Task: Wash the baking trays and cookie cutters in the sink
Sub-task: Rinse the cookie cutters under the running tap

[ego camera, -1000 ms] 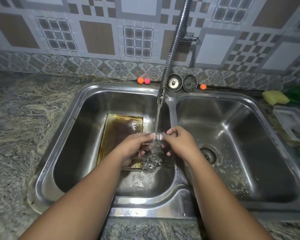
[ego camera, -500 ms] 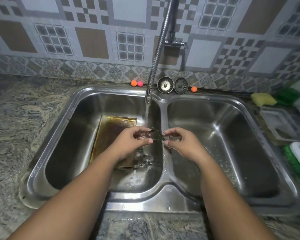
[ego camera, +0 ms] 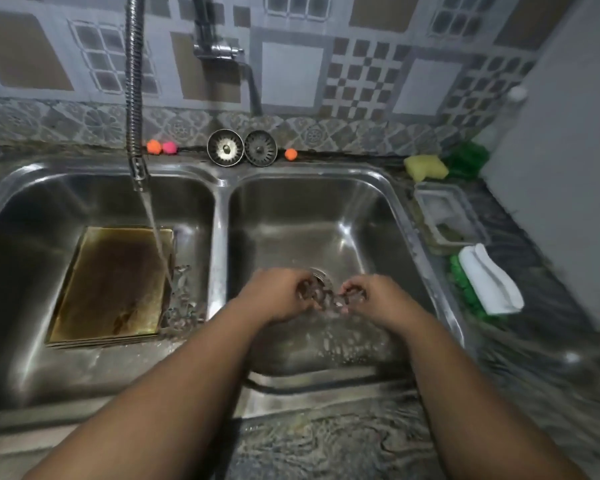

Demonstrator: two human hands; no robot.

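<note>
Pinching cookie cutter (ego camera: 323,300) between left hand (ego camera: 278,295) and right hand (ego camera: 377,296), low over right basin (ego camera: 291,209) near drain (ego camera: 321,276), long axis seemingly hand to hand. Baking tray (ego camera: 111,285) leftward in left basin (ego camera: 32,244), nearer left hand.

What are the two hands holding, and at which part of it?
A metal cookie cutter, blurred, over the right basin. The left hand pinches its left edge, the right hand its right edge.
</note>
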